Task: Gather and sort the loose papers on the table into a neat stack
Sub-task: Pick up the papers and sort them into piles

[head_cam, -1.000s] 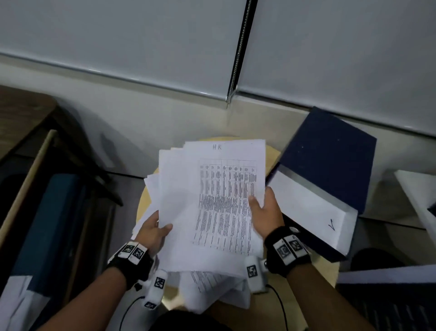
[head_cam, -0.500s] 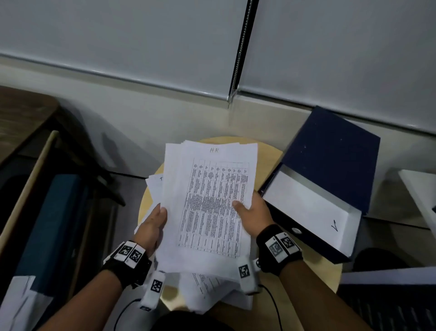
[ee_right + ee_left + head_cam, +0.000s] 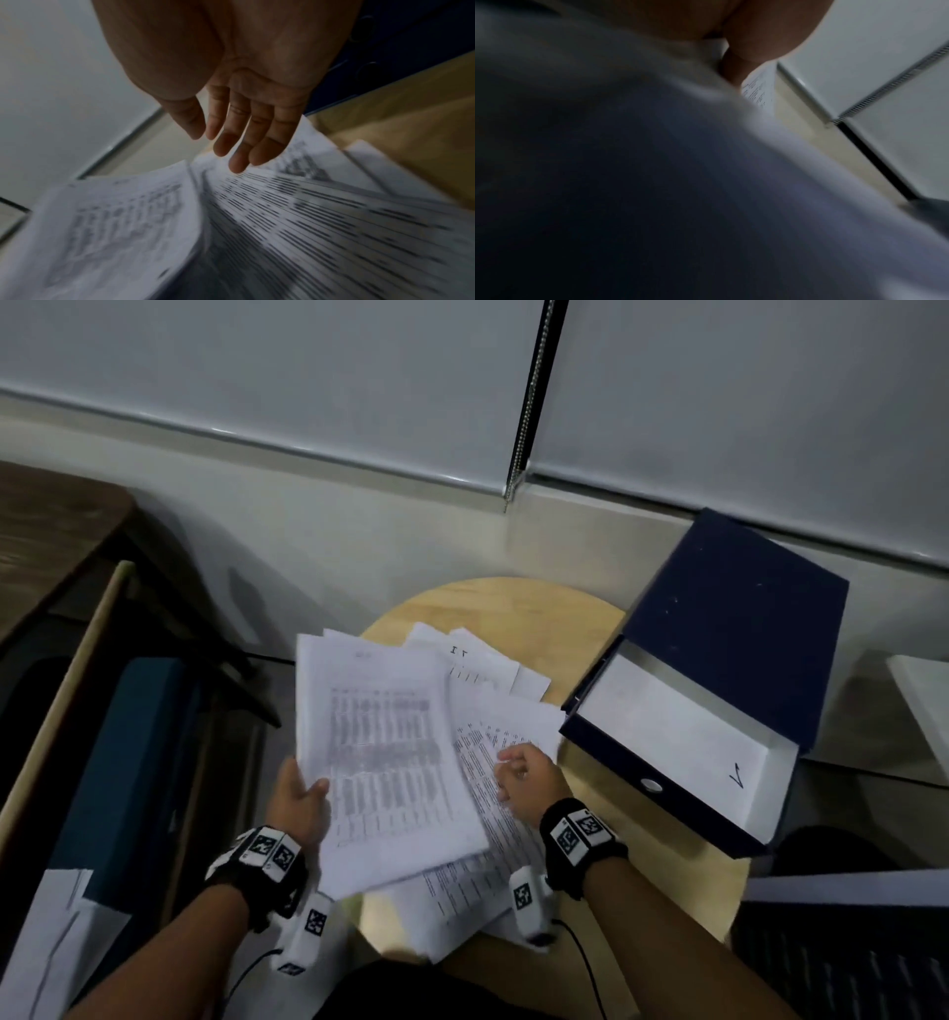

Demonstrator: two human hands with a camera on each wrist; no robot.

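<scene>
A big dark blue folder (image 3: 719, 660) lies open, partly on the right edge of the round wooden desk (image 3: 518, 613). White blinds (image 3: 308, 377) hang behind.

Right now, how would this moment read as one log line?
left hand: holds paper bundle | right hand: open, over loose sheets | stack: unfinished

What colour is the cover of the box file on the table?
Dark navy blue; the box file shows best in the head view, with a white label on its spine.

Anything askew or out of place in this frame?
Yes: the loose papers lie fanned at mixed angles on the round table, some overhanging its near edge. The left hand holds a tilted bundle.
</scene>
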